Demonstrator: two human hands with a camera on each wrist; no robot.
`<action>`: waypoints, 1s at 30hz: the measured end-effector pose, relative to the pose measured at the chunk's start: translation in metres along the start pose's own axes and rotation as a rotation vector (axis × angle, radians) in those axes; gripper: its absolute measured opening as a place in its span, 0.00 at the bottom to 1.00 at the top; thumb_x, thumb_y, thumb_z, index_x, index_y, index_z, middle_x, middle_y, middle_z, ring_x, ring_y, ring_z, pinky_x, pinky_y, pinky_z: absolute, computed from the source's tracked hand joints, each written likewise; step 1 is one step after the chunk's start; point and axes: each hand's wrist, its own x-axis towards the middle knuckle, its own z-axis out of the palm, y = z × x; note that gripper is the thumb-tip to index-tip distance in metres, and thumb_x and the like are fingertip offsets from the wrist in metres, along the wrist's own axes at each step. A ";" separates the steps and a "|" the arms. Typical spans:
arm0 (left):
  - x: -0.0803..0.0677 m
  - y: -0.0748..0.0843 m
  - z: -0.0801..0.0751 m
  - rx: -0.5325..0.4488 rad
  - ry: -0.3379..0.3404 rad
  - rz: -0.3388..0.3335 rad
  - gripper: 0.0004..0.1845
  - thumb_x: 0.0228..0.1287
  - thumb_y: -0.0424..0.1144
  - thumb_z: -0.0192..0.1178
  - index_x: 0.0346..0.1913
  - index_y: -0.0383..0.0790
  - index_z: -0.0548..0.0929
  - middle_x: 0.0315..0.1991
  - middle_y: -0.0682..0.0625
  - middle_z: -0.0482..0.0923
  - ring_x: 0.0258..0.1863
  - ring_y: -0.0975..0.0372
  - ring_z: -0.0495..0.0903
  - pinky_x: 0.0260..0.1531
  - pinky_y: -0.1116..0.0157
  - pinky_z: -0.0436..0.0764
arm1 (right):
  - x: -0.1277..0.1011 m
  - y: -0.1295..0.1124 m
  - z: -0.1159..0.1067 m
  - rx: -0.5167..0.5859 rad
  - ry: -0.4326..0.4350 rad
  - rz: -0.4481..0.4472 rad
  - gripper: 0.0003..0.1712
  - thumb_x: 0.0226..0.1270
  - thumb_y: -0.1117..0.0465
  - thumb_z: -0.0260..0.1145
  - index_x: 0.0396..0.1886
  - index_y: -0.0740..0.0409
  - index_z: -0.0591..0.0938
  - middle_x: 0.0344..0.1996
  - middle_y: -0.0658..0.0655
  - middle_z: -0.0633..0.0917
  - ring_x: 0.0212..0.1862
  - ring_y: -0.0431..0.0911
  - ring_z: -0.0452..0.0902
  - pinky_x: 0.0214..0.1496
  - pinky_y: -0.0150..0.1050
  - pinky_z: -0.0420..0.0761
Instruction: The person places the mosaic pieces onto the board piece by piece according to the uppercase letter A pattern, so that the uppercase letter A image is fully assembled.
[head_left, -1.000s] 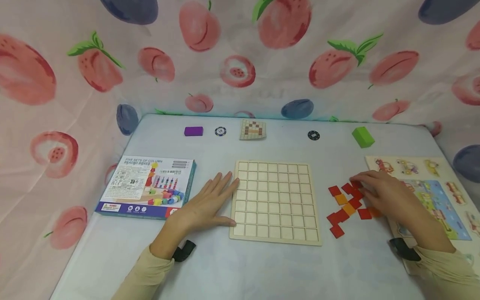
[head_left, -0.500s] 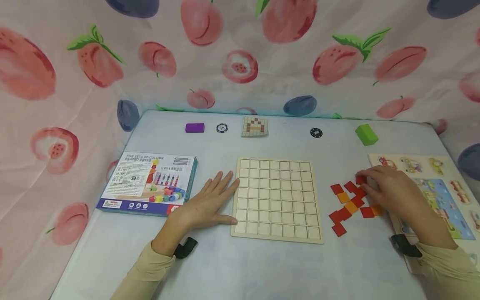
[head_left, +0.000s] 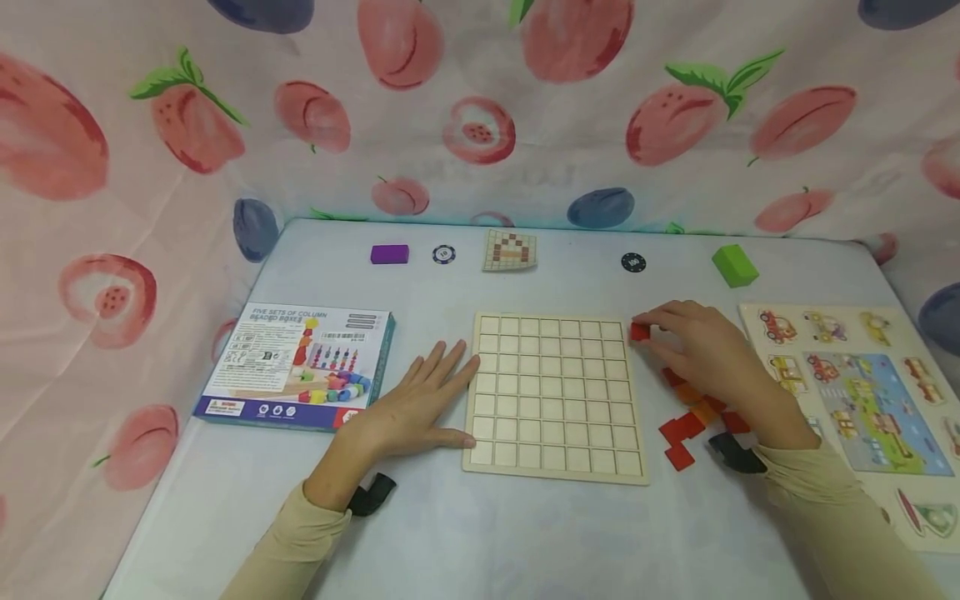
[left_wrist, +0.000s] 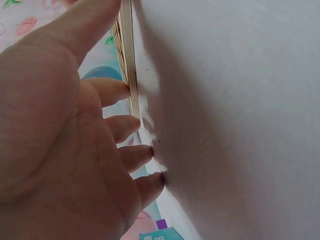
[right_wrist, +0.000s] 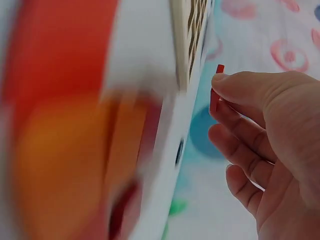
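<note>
A wooden grid board (head_left: 552, 398) with empty square cells lies in the middle of the table. My left hand (head_left: 420, 404) rests flat on the table with straight fingers against the board's left edge (left_wrist: 127, 75). My right hand (head_left: 693, 342) pinches a small red square tile (head_left: 640, 332) between thumb and fingers, just off the board's top right corner; the tile (right_wrist: 215, 95) shows edge-on in the right wrist view. A loose cluster of red and orange tiles (head_left: 684, 432) lies right of the board, partly hidden by my right wrist.
A boxed bead toy (head_left: 296, 365) lies left of the board. At the back sit a purple block (head_left: 389, 253), two poker chips (head_left: 443, 254), a small pattern card (head_left: 509, 251) and a green block (head_left: 734, 265). A vehicle puzzle board (head_left: 862, 400) lies at the right.
My right hand has lifted one red tile out of the cluster and carried it left and away, up to the board's top right corner. The left hand has stayed put.
</note>
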 end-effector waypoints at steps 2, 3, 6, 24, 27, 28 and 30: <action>0.000 -0.001 0.000 -0.003 -0.001 0.001 0.59 0.66 0.61 0.72 0.88 0.45 0.48 0.90 0.43 0.32 0.89 0.43 0.31 0.87 0.39 0.41 | 0.013 -0.010 0.007 0.024 0.002 -0.058 0.22 0.72 0.58 0.73 0.64 0.54 0.87 0.59 0.63 0.88 0.63 0.61 0.81 0.66 0.65 0.80; 0.000 -0.001 0.000 -0.004 -0.002 0.000 0.59 0.66 0.61 0.72 0.88 0.45 0.48 0.90 0.43 0.32 0.89 0.43 0.31 0.87 0.39 0.41 | 0.019 -0.014 0.010 0.032 0.004 -0.091 0.20 0.73 0.58 0.72 0.63 0.54 0.87 0.58 0.62 0.88 0.62 0.60 0.82 0.65 0.64 0.80; 0.000 -0.001 0.000 -0.011 -0.006 -0.001 0.59 0.66 0.61 0.72 0.88 0.45 0.48 0.90 0.43 0.32 0.89 0.43 0.31 0.87 0.38 0.41 | 0.037 -0.027 0.020 0.050 -0.005 -0.174 0.19 0.73 0.58 0.72 0.61 0.54 0.88 0.56 0.60 0.90 0.60 0.57 0.84 0.63 0.61 0.81; 0.002 -0.002 -0.001 0.001 -0.018 -0.003 0.59 0.66 0.62 0.71 0.88 0.46 0.46 0.90 0.44 0.30 0.89 0.44 0.29 0.87 0.39 0.40 | 0.072 -0.069 0.035 0.014 -0.042 -0.266 0.14 0.71 0.58 0.76 0.54 0.53 0.92 0.53 0.55 0.92 0.57 0.55 0.86 0.60 0.55 0.85; 0.002 -0.003 -0.001 0.003 -0.022 -0.006 0.59 0.66 0.62 0.71 0.88 0.47 0.46 0.90 0.44 0.31 0.89 0.44 0.29 0.87 0.39 0.40 | 0.072 -0.070 0.036 -0.010 -0.042 -0.252 0.14 0.71 0.58 0.75 0.54 0.52 0.92 0.54 0.55 0.91 0.57 0.54 0.85 0.57 0.53 0.87; 0.002 -0.003 -0.001 0.005 -0.024 -0.006 0.59 0.67 0.62 0.70 0.88 0.47 0.46 0.90 0.44 0.31 0.89 0.44 0.29 0.87 0.40 0.40 | 0.072 -0.070 0.036 -0.017 -0.042 -0.249 0.13 0.72 0.58 0.74 0.54 0.52 0.92 0.54 0.55 0.91 0.57 0.54 0.85 0.57 0.53 0.87; 0.001 -0.003 -0.001 0.005 -0.025 -0.008 0.59 0.67 0.62 0.70 0.88 0.47 0.46 0.90 0.44 0.31 0.89 0.44 0.29 0.87 0.40 0.39 | 0.071 -0.070 0.037 -0.033 -0.042 -0.246 0.13 0.72 0.58 0.74 0.54 0.52 0.92 0.54 0.54 0.91 0.58 0.54 0.85 0.56 0.53 0.88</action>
